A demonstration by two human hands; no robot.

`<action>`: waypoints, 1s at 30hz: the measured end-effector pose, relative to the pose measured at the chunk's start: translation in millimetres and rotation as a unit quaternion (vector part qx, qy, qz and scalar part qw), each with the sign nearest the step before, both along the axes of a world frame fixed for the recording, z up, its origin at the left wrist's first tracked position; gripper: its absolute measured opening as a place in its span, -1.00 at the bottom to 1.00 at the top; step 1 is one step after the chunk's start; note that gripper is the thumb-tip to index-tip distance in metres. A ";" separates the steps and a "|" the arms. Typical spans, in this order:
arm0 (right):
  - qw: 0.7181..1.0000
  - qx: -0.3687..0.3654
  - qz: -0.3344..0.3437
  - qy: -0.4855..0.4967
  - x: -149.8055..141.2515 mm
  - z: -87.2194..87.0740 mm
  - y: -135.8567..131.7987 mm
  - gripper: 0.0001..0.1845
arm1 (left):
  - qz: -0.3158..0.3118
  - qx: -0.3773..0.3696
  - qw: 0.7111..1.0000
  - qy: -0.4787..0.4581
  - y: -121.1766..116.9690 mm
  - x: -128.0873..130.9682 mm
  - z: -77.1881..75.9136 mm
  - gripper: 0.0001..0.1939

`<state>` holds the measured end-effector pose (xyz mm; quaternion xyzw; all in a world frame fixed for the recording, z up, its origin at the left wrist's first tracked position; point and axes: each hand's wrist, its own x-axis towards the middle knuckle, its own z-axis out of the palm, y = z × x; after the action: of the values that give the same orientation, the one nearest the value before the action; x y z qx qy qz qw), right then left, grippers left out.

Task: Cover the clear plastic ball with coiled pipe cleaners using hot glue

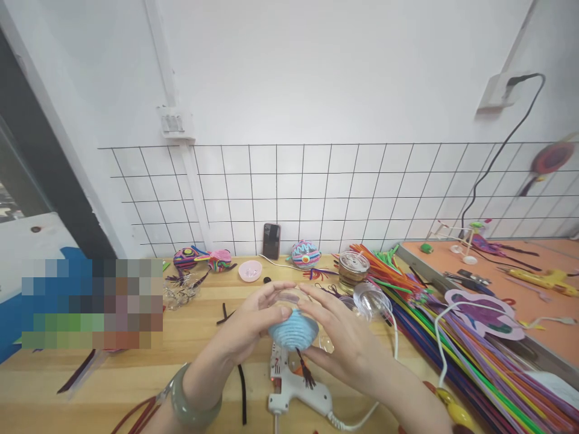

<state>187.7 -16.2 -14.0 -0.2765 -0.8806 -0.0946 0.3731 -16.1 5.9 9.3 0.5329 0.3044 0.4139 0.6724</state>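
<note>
Broadly, one wooden bench (203,355) carried everything, with one large bundle of coloured pipe cleaners (456,367), too many to count, running along its right side. Two hands worked at the near middle. The left hand (257,313) curved around the left of one blue ball (294,330), its thumb pressed on top; the right hand (341,334) cupped the right side, fingers slightly spread, so that both clasped it between them. The ball was held just above one white glue gun (307,392), whose cord ran off to the right. Farther off stood one lidded jar (353,271), right of centre, and one phone (271,241) leaning upright at the far edge. Three yarn-wrapped balls (306,255) lay along that edge, two left of the phone and one right. One pink bowl (250,271) sat near the phone. Smallest, one dark tassel (308,374) hung under the blue ball.
</note>
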 end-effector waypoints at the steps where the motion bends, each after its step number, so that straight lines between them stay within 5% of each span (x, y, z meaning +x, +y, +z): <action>1: 1.000 -0.006 -0.008 0.001 1.6 0.7 -0.3 -0.37 | 0.003 0.006 1.000 -0.005 0.1 0.6 -0.2 -0.56; 8: 1.000 -0.014 -0.019 0.020 11.2 7.4 -5.2 -0.33 | 0.033 0.035 0.999 -0.011 3.1 1.3 -2.1 -0.54; 15: 0.966 -0.095 -0.089 0.224 9.6 7.7 -3.2 -0.50 | 0.097 0.050 0.994 -0.019 8.0 -3.7 4.0 -0.51; 19: 0.956 -0.238 -0.165 0.049 3.5 6.8 -6.6 -0.65 | 0.187 0.070 0.979 -0.036 12.1 -14.9 13.1 -0.52; 22: 0.934 -0.275 -0.196 -0.118 -9.5 -10.1 -10.4 -0.75 | 0.222 0.079 0.970 -0.060 17.4 -23.4 14.2 -0.53; 30: 0.919 -0.249 -0.184 -0.243 -53.0 -89.8 -11.9 -0.70 | 0.241 0.095 0.951 -0.171 26.9 -32.8 9.0 -0.48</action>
<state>134.7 -28.1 -103.8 -0.4861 -0.8729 -0.0033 0.0430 -48.9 32.8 18.3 0.4264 0.2630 0.6755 0.5411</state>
